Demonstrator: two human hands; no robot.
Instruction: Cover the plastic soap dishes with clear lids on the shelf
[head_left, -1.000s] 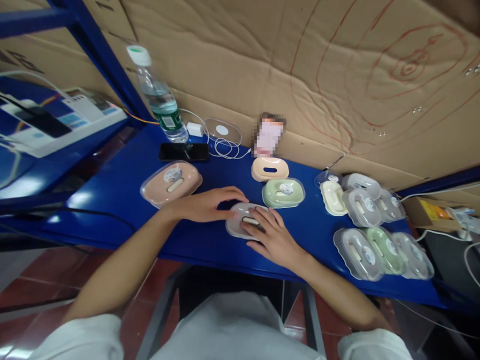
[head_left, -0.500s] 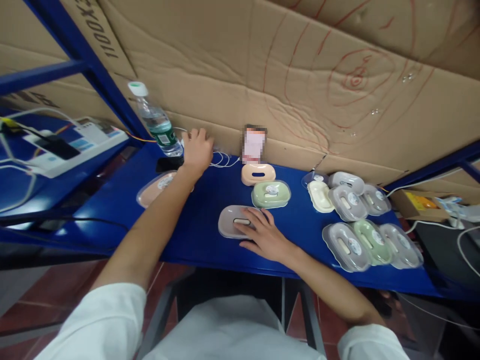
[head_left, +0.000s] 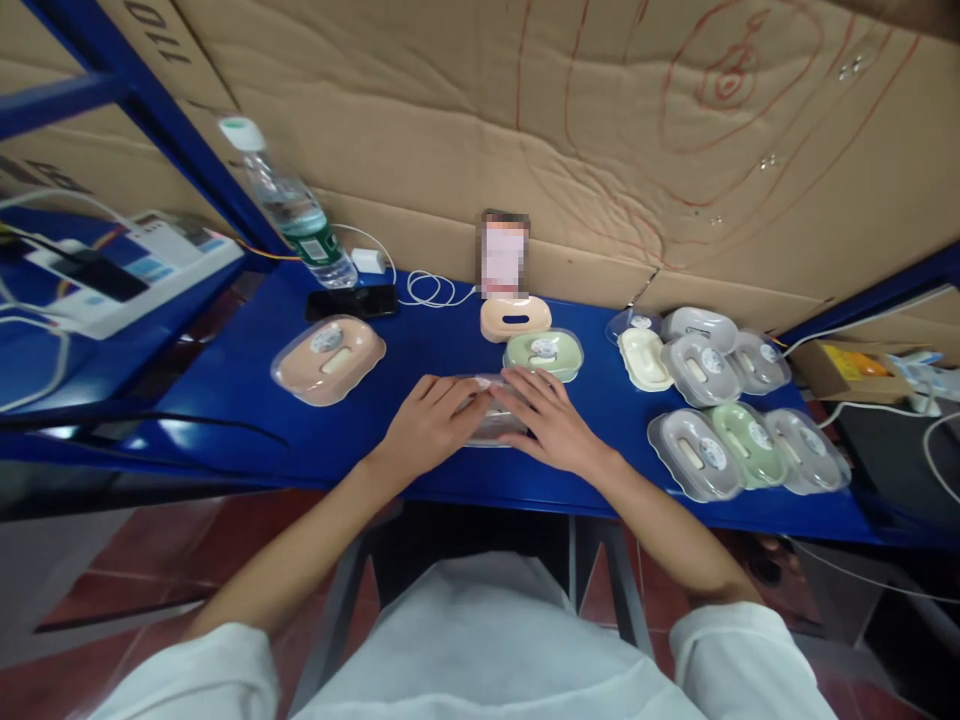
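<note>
A mauve-grey soap box (head_left: 491, 432) lies on the blue table in front of me, mostly covered by both hands. Over its left and back part, my left hand (head_left: 435, 420) has its fingers bent and drawn together; a small pale patch shows by the fingertips, too small to make out. My right hand (head_left: 551, 415) rests across the right side with its fingers stretched out. Just behind is a green soap box (head_left: 544, 352) with a clear lid and a round label, and behind that a peach one (head_left: 515, 320) with a dark slot.
At left lies a lidded peach soap box (head_left: 328, 360), near a black phone (head_left: 352, 302), a water bottle (head_left: 300, 225) and a white charger (head_left: 367, 261). A propped, blurred screen (head_left: 504, 255) stands at the back. Several lidded soap boxes (head_left: 697, 455) crowd the right side.
My left hand has come from the back, beside the bottle, to the mauve-grey soap box. My right hand stays on the box. The view has tilted slightly down.
</note>
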